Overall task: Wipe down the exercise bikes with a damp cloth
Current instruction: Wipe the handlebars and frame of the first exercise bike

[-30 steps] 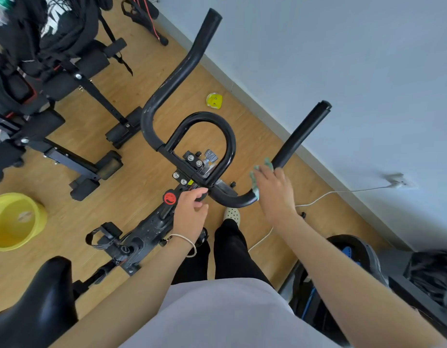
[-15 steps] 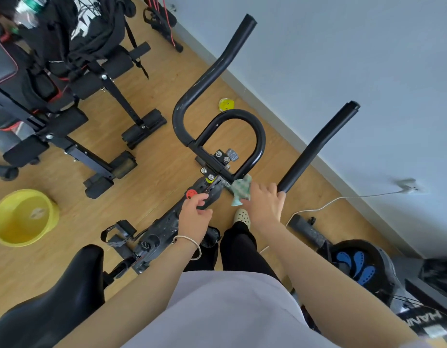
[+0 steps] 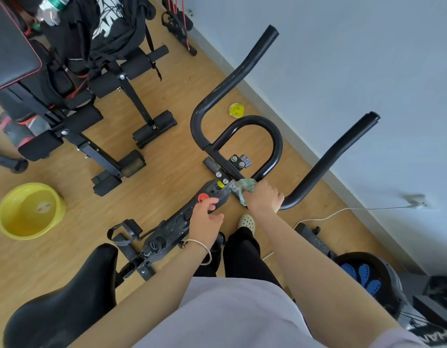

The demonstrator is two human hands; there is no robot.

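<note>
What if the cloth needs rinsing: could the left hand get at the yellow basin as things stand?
Probably not. The left hand rests on the bike frame, and the yellow basin sits on the floor beyond it; stepping round seems needed.

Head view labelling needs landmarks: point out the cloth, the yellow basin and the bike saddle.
cloth point(image 3: 245, 187), head view, the bunched green part that shows.
yellow basin point(image 3: 19, 222), head view, inner wall.
bike saddle point(image 3: 61, 305), head view, broad top.

I see a black bike point(image 3: 172, 227) with a red knob point(image 3: 203, 197), a mottled green cloth point(image 3: 246, 187) on it, a yellow basin point(image 3: 57, 212) left of it, tan wood-grain floor point(image 3: 167, 174) beneath.
</note>
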